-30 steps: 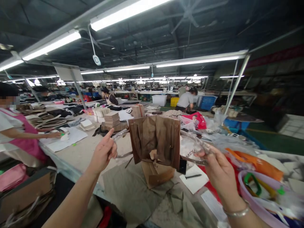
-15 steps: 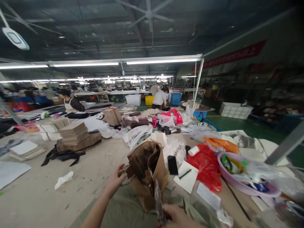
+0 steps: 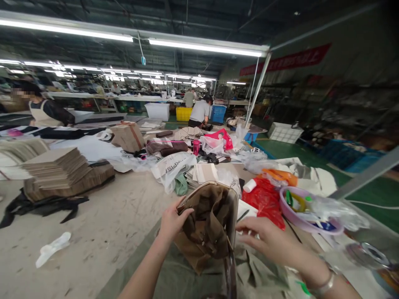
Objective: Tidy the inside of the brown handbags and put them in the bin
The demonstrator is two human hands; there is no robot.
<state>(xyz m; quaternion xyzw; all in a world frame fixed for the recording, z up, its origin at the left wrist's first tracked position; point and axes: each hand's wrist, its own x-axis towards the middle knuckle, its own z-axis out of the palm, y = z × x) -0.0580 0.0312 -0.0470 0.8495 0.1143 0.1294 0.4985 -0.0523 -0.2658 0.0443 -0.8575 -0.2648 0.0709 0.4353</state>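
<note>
A brown bag (image 3: 195,251) stands on olive-green cloth (image 3: 140,265), its mouth facing me and its creased dark lining showing. My left hand (image 3: 175,219) pinches the left side of the rim, thumb inside and fingers outside. Just beyond the right side of the bag is my right hand (image 3: 269,238), fingers apart and holding nothing; whether a fingertip touches the bag I cannot tell. A shiny dark brown strap (image 3: 230,274) hangs from the bag's near right edge toward me.
Stacked brown panels (image 3: 59,168) lie at left, near crumpled white plastic (image 3: 52,249). Behind the bag are a white plastic bag (image 3: 171,166) and pale panels (image 3: 205,172). A red plastic bag (image 3: 263,201) and lilac basin (image 3: 288,211) sit at right. People work farther back.
My right hand has let go of the strap and risen to the bag's right side. My left hand has moved from the left strap to the rim. The view has shifted.
</note>
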